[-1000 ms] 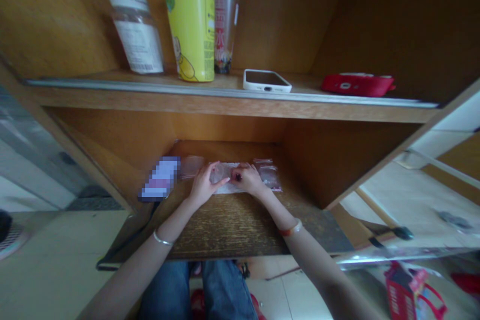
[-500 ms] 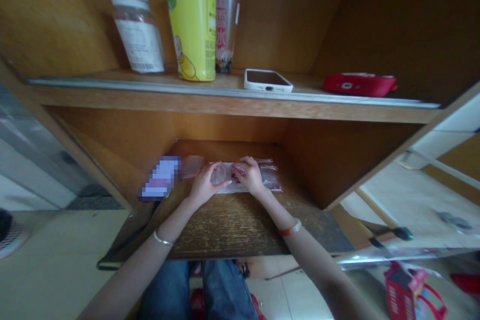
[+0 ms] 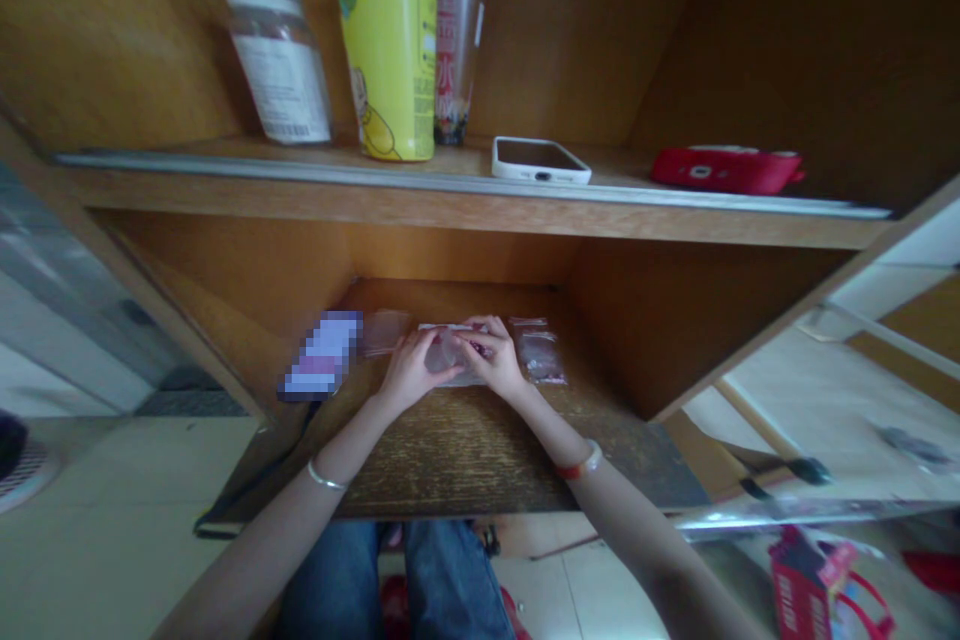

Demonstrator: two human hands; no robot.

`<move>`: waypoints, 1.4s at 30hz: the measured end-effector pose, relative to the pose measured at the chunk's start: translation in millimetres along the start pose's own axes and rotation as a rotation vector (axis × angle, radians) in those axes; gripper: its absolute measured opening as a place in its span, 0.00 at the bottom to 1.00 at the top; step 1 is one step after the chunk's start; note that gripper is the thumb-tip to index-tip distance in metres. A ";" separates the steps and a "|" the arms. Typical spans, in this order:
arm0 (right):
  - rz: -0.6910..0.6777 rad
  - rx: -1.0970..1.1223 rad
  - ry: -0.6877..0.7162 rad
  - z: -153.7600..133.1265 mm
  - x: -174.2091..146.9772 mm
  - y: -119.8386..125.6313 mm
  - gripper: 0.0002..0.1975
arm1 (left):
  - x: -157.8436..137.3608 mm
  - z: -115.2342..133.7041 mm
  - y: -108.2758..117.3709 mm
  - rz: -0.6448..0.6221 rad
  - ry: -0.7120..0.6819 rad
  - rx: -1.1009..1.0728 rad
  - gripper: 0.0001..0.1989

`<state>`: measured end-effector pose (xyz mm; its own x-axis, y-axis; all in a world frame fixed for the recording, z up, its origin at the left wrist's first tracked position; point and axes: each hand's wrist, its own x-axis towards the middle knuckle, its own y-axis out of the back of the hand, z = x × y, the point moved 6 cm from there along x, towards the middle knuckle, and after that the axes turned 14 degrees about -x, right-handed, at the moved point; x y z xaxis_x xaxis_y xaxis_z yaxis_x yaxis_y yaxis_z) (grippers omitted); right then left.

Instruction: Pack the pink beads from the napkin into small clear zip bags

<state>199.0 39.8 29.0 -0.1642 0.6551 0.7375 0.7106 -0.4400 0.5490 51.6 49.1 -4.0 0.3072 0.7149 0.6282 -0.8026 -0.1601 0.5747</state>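
My left hand (image 3: 414,365) is closed round a small clear plastic bag (image 3: 442,352), thumb in front and fingers behind. Against the right side of the bag is my right hand (image 3: 493,352), its thumb and fingers pinched together at the bag's edge. Small dark red pieces (image 3: 480,348) show partly under the right fingers; their kind is too small to tell. Beneath both hands lies a whitish sheet or packet (image 3: 472,380), mostly covered. Clear packets (image 3: 541,355) with small reddish bits lie just right of my right hand.
Another clear bag (image 3: 384,332) and a phone with a blurred screen (image 3: 321,355) lie at left on the wooden board (image 3: 450,460). The shelf edge (image 3: 480,205) overhangs behind, bearing a white-capped jar (image 3: 277,70), yellow bottle (image 3: 390,50), tall cup (image 3: 459,40), white phone (image 3: 540,160) and red case (image 3: 724,170).
My right hand's fingers have come left against the clear bag, covering part of it and more of the dark red pieces. The left hand has hardly moved.
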 end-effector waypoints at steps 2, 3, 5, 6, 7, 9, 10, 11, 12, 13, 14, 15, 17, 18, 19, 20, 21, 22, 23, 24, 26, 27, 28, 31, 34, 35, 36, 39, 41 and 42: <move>0.013 -0.044 -0.043 5.9 1.2 1.3 0.10 | -0.1 -0.7 0.6 0.011 0.008 -0.004 0.27; 0.010 -0.089 -0.080 10.5 1.5 1.4 0.10 | -0.1 -1.0 1.4 0.023 0.014 -0.007 0.27; -0.056 -0.235 -0.157 20.3 0.7 -1.7 0.08 | 0.1 -1.3 3.4 0.051 0.027 -0.017 0.27; -0.123 -0.325 -0.180 24.3 -0.4 -5.0 0.07 | 0.2 -1.3 4.4 0.063 0.034 -0.021 0.27; -0.206 -0.413 -0.190 27.3 -2.1 -9.0 0.06 | 0.2 -1.3 5.1 0.073 0.040 -0.024 0.27; -0.376 -0.540 -0.183 30.7 -7.4 -17.8 0.06 | 0.3 -1.2 6.0 0.086 0.048 -0.027 0.28; -0.439 -0.569 -0.174 31.1 -10.1 -21.4 0.06 | 0.2 -1.0 6.1 0.088 0.048 -0.027 0.28; -0.480 -0.583 -0.168 31.0 -12.3 -24.1 0.06 | 0.2 -0.7 6.3 0.091 0.048 -0.025 0.28; -0.501 -0.588 -0.161 30.6 -13.8 -26.1 0.05 | 0.1 -0.5 6.4 0.092 0.047 -0.024 0.28; -0.506 -0.590 -0.154 30.0 -14.4 -27.4 0.05 | 0.0 -0.3 6.6 0.093 0.045 -0.022 0.28; -0.498 -0.587 -0.149 29.4 -14.1 -28.0 0.04 | -0.1 -0.1 6.5 0.091 0.043 -0.019 0.28; -0.474 -0.577 -0.150 28.8 -13.0 -27.8 0.04 | -0.2 0.1 6.5 0.089 0.041 -0.015 0.28; -0.376 -0.514 -0.164 26.6 -8.7 -23.7 0.05 | -0.1 0.9 6.4 0.082 0.033 0.000 0.29; -0.299 -0.455 -0.173 24.4 -5.9 -19.6 0.06 | 0.0 1.4 6.4 0.078 0.028 0.012 0.29; -0.208 -0.384 -0.180 21.4 -3.4 -14.4 0.06 | 0.1 1.9 6.4 0.073 0.022 0.026 0.29; -0.114 -0.309 -0.183 17.7 -1.6 -8.6 0.07 | 0.2 2.4 6.4 0.067 0.019 0.041 0.29; -0.029 -0.234 -0.180 13.6 -0.6 -3.2 0.08 | 0.4 2.7 6.3 0.061 0.018 0.056 0.29; 0.036 -0.165 -0.170 9.1 -0.4 1.0 0.08 | 0.6 2.9 5.9 0.050 0.020 0.068 0.29; 0.074 -0.111 -0.155 4.6 -0.6 3.6 0.09 | 0.9 3.0 5.4 0.038 0.021 0.076 0.28; 0.082 -0.073 -0.138 0.2 -1.1 4.1 0.09 | 1.0 2.9 4.9 0.029 0.023 0.082 0.28; 0.036 -0.039 -0.103 -7.2 -2.3 1.2 0.09 | 1.1 2.3 4.1 0.020 0.024 0.083 0.27; 0.002 -0.038 -0.092 -9.8 -2.9 -0.8 0.09 | 0.9 1.5 4.0 0.024 0.024 0.077 0.27; -0.032 -0.042 -0.088 -11.5 -3.5 -2.7 0.10 | 0.6 0.3 4.0 0.033 0.026 0.067 0.27; -0.133 -0.032 -0.069 -15.3 -4.7 -7.6 0.12 | -0.9 -5.5 4.1 0.076 0.047 0.020 0.28; -0.188 -0.001 -0.028 -18.1 -5.8 -10.4 0.11 | -2.3 -11.2 4.0 0.117 0.089 -0.057 0.27; -0.184 0.015 -0.028 -17.4 -5.9 -10.8 0.11 | -2.4 -12.1 4.1 0.129 0.100 -0.092 0.27; -0.173 0.038 -0.042 -15.6 -6.0 -11.3 0.11 | -2.3 -12.1 4.1 0.137 0.106 -0.135 0.28; -0.121 0.129 -0.151 -2.9 -5.9 -14.1 0.11 | -1.2 -10.6 3.6 0.141 0.124 -0.288 0.26; -0.083 0.165 -0.248 8.5 -6.0 -16.1 0.12 | -0.6 -12.3 2.5 0.142 0.167 -0.396 0.17; -0.071 0.176 -0.290 13.6 -6.1 -17.1 0.13 | -0.5 -14.4 1.8 0.145 0.198 -0.443 0.13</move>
<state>197.2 51.6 9.8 -0.0343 0.8389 0.5432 0.8157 -0.2906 0.5002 42.7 58.3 -10.9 0.1081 0.8289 0.5489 -0.9828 0.0060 0.1845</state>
